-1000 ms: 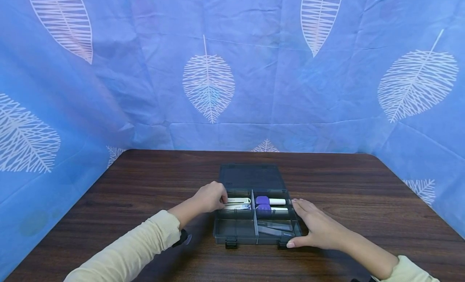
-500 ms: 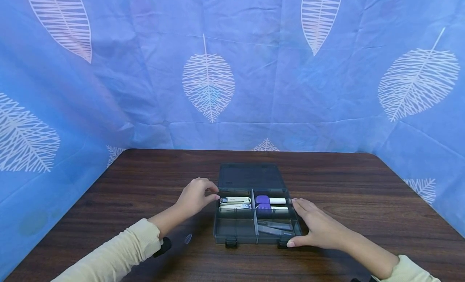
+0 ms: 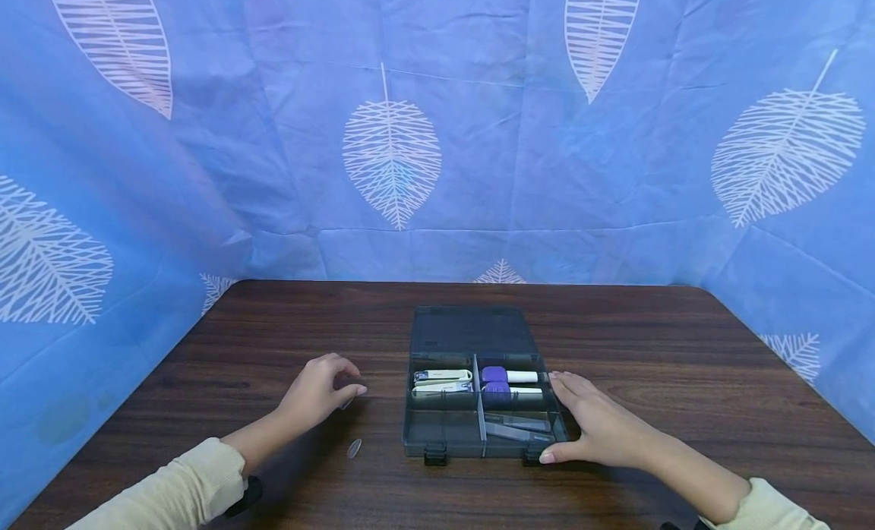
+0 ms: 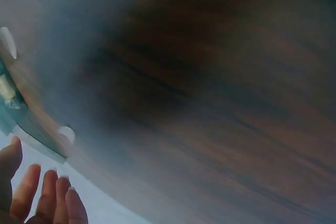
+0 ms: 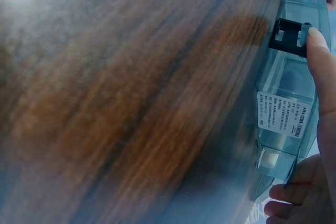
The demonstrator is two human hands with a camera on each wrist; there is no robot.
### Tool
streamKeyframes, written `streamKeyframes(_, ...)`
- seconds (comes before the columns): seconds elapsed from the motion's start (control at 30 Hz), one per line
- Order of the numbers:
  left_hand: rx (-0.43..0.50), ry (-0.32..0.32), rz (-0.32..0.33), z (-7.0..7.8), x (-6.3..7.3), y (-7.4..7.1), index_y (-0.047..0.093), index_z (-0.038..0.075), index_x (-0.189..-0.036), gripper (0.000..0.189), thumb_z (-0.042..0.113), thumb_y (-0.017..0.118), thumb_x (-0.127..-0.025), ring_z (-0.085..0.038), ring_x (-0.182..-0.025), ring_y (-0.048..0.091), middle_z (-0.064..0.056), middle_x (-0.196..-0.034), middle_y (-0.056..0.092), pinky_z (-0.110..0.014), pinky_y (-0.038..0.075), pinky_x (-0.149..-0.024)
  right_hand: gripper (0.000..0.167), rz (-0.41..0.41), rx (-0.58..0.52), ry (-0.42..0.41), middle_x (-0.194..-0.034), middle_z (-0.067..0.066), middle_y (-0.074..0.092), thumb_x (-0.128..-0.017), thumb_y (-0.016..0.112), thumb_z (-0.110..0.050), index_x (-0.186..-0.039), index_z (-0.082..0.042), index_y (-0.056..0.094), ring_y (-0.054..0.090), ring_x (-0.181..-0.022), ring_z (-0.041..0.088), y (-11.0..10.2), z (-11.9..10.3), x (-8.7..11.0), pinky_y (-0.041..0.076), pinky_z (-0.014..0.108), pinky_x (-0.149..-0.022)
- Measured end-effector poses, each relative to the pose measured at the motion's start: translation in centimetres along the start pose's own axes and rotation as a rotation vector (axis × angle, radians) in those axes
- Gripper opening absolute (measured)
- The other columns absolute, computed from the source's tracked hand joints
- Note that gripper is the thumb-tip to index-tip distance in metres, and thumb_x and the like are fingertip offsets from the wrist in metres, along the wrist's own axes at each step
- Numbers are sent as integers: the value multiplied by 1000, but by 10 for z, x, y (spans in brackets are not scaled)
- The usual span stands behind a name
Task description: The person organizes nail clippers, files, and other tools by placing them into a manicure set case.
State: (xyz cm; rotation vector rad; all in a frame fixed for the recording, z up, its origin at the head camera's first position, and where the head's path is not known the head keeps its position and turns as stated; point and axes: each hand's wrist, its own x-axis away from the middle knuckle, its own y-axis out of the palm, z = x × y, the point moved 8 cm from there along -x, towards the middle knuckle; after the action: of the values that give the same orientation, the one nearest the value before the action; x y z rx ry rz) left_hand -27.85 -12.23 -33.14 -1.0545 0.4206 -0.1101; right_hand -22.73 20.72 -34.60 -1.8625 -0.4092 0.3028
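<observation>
A smoky clear divider box (image 3: 444,448) lies on the table with its lid (image 3: 472,331) folded back. In its back left compartment are two nail clippers (image 3: 443,376), and the back right one holds two purple-and-white bottles (image 3: 495,392). Flat grey strips (image 3: 516,433) lie in the front right compartment. My left hand (image 3: 317,389) hovers left of the box, thumb and fingers apart, close over a small clear oval piece (image 3: 346,403). Nearer me is another clear oval piece (image 3: 353,448). My right hand (image 3: 601,427) rests against the box's right side, thumb at the front latch (image 5: 289,36).
The brown wood-grain table (image 3: 273,317) extends around the box, with a blue leaf-print cloth (image 3: 472,173) hanging behind and at the sides. A white printed label (image 5: 282,114) is on the box's outer wall.
My left hand has let go of the nail clipper in the back left compartment and moved left and towards me, off the box. The right hand has stayed in place.
</observation>
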Motion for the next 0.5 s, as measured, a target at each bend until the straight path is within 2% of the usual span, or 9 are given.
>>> streamKeyframes(0.33, -1, -76, -64, -17, 13, 5, 68, 4, -93, 22, 16, 74, -77, -16, -81, 59, -7, -90, 65, -33, 52, -71, 112, -1, 5, 1, -142, 33, 32, -68, 64, -68, -139, 11, 32, 30, -131, 50, 0, -1, 0, 32, 65, -98)
streamKeyframes(0.5, -2, -101, -85, -21, 18, 10, 67, 3, -87, 19, 14, 76, -74, -14, -78, 58, -4, -85, 63, -31, 52, -70, 111, -3, 0, -2, -142, 33, 32, -68, 64, -68, -139, 11, 32, 30, -131, 50, 0, -1, 1, 32, 65, -97)
